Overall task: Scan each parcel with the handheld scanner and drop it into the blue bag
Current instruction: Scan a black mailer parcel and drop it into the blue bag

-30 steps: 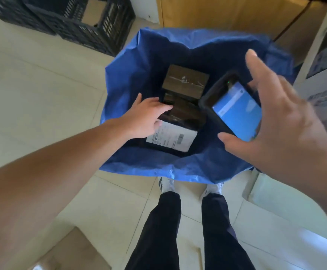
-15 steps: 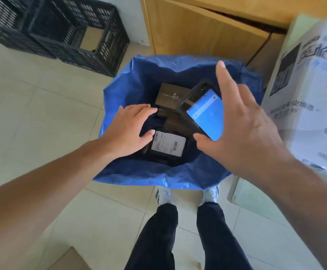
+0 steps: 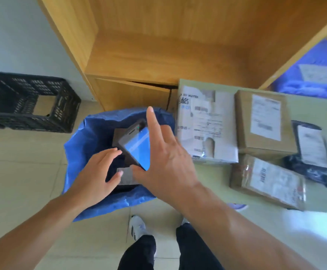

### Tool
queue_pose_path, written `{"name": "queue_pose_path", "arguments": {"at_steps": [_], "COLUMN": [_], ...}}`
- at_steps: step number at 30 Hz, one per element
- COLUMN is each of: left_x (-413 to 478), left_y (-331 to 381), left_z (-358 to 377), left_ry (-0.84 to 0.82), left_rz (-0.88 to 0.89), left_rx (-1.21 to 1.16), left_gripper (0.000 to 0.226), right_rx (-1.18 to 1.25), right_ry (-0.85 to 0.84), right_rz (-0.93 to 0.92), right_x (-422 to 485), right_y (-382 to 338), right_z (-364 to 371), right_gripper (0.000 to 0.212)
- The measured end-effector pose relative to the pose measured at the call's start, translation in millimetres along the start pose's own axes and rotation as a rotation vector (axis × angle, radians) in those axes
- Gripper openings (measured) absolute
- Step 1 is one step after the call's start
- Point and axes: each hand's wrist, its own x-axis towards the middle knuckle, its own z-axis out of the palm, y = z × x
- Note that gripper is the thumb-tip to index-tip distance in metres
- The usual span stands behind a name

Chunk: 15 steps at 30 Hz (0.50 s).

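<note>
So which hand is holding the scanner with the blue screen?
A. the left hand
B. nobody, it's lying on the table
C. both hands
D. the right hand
D. The right hand grips the scanner above the blue bag, while the left hand is open and empty, reaching over the bag.
</note>
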Motion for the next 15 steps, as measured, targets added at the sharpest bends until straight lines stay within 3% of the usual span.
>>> {"name": "queue_pose_path", "arguments": {"at_steps": [8,15], "left_x": [26.3,71.1], "left_y": [163.0,325.0], "left_z": [-13.8,15.0], "left_ry": [-0.018,-0.042], "left_rz": [0.181,0.226], "left_rx": [0.076,0.151], "left_gripper": [0.056,0.048], "right_rx": [-0.023,-0.042], "right_ry": [0.189,0.292], "right_rz": [0.062,0.101], "right_x": [-58.3,-117.3], "right_y": [65.9,188.8], "right_z": [-121.8,-224.8], "right_gripper": [0.116,0.12]}}
